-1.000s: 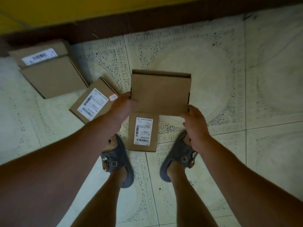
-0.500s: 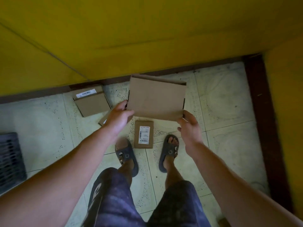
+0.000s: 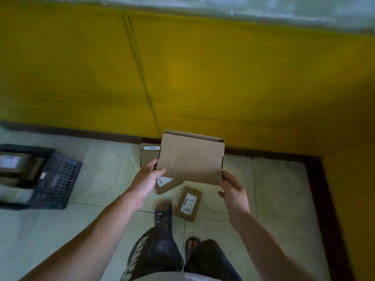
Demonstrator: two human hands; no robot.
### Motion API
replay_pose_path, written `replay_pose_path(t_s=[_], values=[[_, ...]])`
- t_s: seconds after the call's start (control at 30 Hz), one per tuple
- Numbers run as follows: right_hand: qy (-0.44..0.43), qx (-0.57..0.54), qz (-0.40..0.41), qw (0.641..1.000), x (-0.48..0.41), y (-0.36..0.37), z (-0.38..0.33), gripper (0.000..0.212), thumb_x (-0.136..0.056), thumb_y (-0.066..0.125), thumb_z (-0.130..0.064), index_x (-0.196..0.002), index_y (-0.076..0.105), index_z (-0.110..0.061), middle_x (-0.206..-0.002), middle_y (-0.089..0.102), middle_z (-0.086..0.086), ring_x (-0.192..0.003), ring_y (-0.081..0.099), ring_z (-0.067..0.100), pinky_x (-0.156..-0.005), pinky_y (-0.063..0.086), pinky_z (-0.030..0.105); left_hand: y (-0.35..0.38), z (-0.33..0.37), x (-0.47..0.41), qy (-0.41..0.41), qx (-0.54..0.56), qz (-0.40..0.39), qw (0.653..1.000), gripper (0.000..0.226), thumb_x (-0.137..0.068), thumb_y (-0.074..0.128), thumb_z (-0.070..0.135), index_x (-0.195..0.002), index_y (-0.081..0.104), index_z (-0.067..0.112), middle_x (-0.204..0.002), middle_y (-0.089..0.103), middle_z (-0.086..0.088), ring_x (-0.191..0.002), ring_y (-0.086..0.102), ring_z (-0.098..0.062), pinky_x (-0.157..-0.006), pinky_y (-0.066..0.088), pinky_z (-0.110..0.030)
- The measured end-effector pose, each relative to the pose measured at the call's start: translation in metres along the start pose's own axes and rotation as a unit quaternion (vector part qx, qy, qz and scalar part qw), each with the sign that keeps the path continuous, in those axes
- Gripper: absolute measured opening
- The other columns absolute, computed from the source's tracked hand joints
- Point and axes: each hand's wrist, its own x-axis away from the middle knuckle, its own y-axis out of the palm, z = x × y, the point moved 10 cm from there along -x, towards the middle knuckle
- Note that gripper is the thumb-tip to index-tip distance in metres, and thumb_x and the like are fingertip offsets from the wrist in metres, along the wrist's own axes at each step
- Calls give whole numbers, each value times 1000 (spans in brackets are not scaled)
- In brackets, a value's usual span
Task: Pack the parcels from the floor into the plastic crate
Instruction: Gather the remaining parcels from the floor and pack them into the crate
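Tiled floor [image 3: 274, 189] by yellow wall [image 3: 203, 67], flat cardboard parcel [image 3: 190, 159] held up mid-carry.
Left hand [image 3: 147, 179] and right hand [image 3: 233, 191] both grip its near corners; black plastic crate [image 3: 56, 179] sits at floor's left edge, partly filled; next likely turn left, lower it in.

Yellow wall [image 3: 203, 74] over tiled floor [image 3: 274, 199]
A dark brown skirting board [image 3: 263, 152] runs along the wall's foot; dark sandals [image 3: 163, 217] stand on the floor.
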Motion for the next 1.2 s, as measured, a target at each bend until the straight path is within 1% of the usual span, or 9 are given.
replay_pose_path(t_s=[0.2,0.33,0.43,0.5,0.6,0.7,0.8,0.93,1.2], values=[[-56,48,-66,995,55,37,-23,23,-95,56,-22,-100,64,-43,-99,61,-23,-94,56,-1,-73,47,24,-56,-25,96,6,95,98,991,54,-96,52,22,-148,34,24,-148,42,0,-130,45,-22,-113,32,-45],[-101,89,-115,984,93,89,-41,25,-94,58,-22,-93,63,-47,-91,60,-26,-89,57,-1,-75,49,27,-105,-46,148,36,159,147,976,31,-97,50,17,-124,49,32,-111,58,15,-100,53,-5,-95,39,-31],[-127,125,-148,973,124,137,-47,32,-95,56,-21,-84,57,-51,-92,61,-24,-92,58,6,-89,50,35,-146,-74,183,32,218,177,959,36,-96,54,19,-130,51,29,-121,53,7,-114,49,-14,-106,38,-36],[-134,143,-165,967,152,180,-44,29,-94,58,-25,-81,59,-51,-99,65,-16,-100,60,13,-94,50,40,-187,-102,209,35,247,202,947,27,-93,58,24,-119,56,31,-125,54,6,-117,50,-16,-104,39,-36],[-157,172,-198,952,201,251,-32,22,-90,59,-31,-84,64,-52,-110,68,-11,-104,62,18,-94,52,44,-250,-158,242,20,278,247,928,29,-89,62,27,-118,62,30,-131,57,2,-120,51,-20,-105,40,-40],[-183,177,-225,941,249,320,-17,26,-93,56,-26,-91,65,-50,-111,65,-11,-103,59,14,-91,51,39,-304,-207,273,13,306,273,912,23,-90,58,18,-90,61,41,-110,59,7,-108,52,-18,-106,39,-42],[-180,199,-237,934,286,375,2,30,-93,55,-22,-83,66,-47,-102,67,-17,-94,60,9,-90,53,40,-350,-249,298,1,344,298,890,28,-89,57,11,-106,63,33,-106,59,4,-97,53,-15,-103,40,-39],[-167,216,-258,927,312,434,20,22,-95,55,-25,-88,68,-42,-96,68,-16,-85,60,8,-83,53,41,-403,-287,311,-17,371,296,880,50,-89,56,11,-137,51,21,-126,51,-1,-116,47,-22,-111,36,-42],[-124,180,-255,942,303,566,26,20,-95,55,-21,-103,68,-34,-103,66,-14,-93,58,5,-69,47,25,-533,-319,266,-15,359,301,883,40,-91,58,9,-128,55,23,-125,52,-1,-117,47,-22,-110,36,-42]])
